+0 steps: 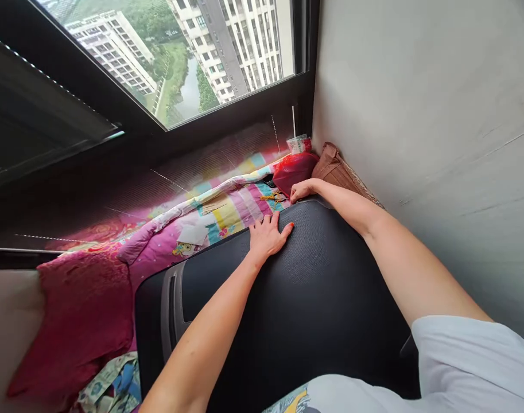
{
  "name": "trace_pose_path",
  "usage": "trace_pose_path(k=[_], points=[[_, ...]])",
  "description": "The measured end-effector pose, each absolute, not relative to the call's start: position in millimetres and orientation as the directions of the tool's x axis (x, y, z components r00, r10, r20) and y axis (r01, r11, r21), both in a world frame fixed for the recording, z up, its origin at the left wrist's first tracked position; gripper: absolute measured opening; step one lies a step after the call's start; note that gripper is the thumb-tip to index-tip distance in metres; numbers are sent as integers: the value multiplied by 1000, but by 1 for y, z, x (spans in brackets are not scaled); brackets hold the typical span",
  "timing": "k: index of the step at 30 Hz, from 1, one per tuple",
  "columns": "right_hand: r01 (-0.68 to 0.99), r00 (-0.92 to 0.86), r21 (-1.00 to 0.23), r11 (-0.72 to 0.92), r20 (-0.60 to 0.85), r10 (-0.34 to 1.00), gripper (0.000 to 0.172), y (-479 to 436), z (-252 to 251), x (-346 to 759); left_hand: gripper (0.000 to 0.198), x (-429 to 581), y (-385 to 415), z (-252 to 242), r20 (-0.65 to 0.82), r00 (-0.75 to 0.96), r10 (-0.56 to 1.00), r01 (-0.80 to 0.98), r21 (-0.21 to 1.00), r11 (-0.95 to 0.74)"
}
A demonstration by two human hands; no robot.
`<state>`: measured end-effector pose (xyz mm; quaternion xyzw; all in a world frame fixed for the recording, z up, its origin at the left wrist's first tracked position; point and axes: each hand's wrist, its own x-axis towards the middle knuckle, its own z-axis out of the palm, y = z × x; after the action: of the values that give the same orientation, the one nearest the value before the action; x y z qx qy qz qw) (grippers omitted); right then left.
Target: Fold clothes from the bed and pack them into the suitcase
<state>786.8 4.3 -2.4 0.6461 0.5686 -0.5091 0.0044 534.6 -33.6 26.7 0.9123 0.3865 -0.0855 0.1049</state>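
1. Suitcase [330, 298]: black, lying flat in the near middle of the scene, with a grey handle [166, 304] along its left part.
2. Left hand [268, 236]: open, fingers spread, palm down on the suitcase near its far edge.
3. Right hand [302, 189]: fingers curled in at the far right edge of the suitcase; whether they grip anything cannot be told.
4. Quilt [240, 211]: brightly patterned, showing beyond the suitcase; a white paper [193, 234] lies on its left part, and yellow string [272, 198] lies just left of the right hand.
5. Red bag [297, 171]: just beyond the right hand, beside a brown cushion [334, 163] at the far right, by the grey wall [438, 143].
6. Dark red cushion [89, 310]: to the left of the suitcase.
7. Window [193, 117]: at the far side, with tall buildings, trees and water outside.
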Motion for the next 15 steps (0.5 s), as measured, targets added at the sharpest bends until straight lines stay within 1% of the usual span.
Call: trace_pose_path(k=[4,10,12,15], points=[[739,-133,-579,-344,-626,768,44,4,-8,784,77,528,-41,25,-220,689,691,719,88,-689],[776,26,-506,-377,-571,820,37,16,-9,765,76,530,-45,23,-170,686,707,724,61,-688],[783,109,-461,-417,-559,822,39,23,-11,761,76,530,-48,23,-167,677,717,732,51,-679],[759,271,-398,-515,-526,806,49,27,-13,772,75,530,-49,25,-181,661,728,745,37,-666]])
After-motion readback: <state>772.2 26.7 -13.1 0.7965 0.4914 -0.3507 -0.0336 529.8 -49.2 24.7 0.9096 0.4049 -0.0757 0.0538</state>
